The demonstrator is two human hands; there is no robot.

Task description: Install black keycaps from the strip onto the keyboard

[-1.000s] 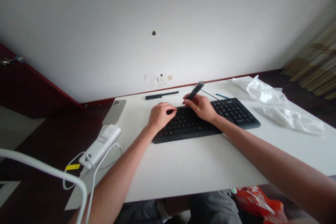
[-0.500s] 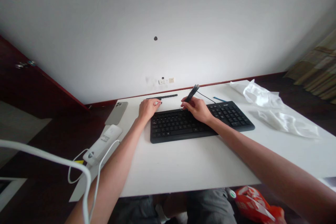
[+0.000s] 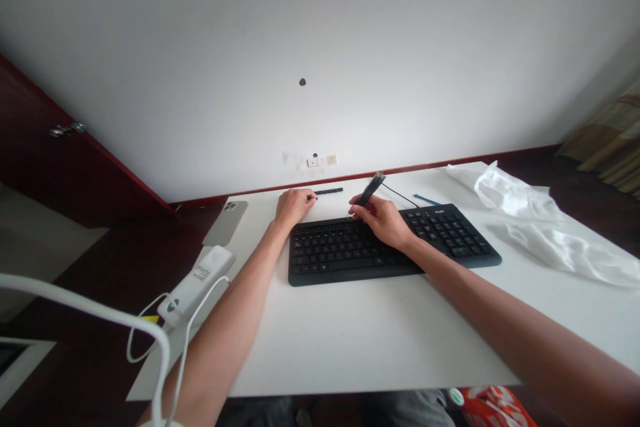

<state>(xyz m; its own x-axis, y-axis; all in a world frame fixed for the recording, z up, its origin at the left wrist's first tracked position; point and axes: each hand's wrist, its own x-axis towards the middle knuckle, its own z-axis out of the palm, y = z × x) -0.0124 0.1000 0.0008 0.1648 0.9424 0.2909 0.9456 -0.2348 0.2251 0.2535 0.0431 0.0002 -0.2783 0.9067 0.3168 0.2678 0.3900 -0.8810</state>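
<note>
A black keyboard [image 3: 350, 265] lies on the white table. Over its upper middle, my right hand [image 3: 383, 221] is closed around a slim dark brush-like tool [image 3: 372, 188], whose wide end points up and away. The tool's lower end is mostly hidden by my fingers, close to the top row of keys. Behind the keyboard's left corner, my left hand [image 3: 295, 207] pinches a small black piece [image 3: 312, 197], apparently a keycap. Just beyond those fingertips, a row of small black keycaps [image 3: 330, 191] lies on the table.
On the left are a phone [image 3: 225, 223] and a white power strip [image 3: 200, 280] with a white cable [image 3: 189, 320]. A thin blue stick [image 3: 426, 199] lies behind the keyboard. Crumpled clear plastic bags [image 3: 520, 197] rest at the right. A wall stands behind the table.
The view has tilted slightly, so everything sits lower in the picture. My left hand has moved a little right, nearer the keycap row. The right hand keeps its hold over the keyboard.
</note>
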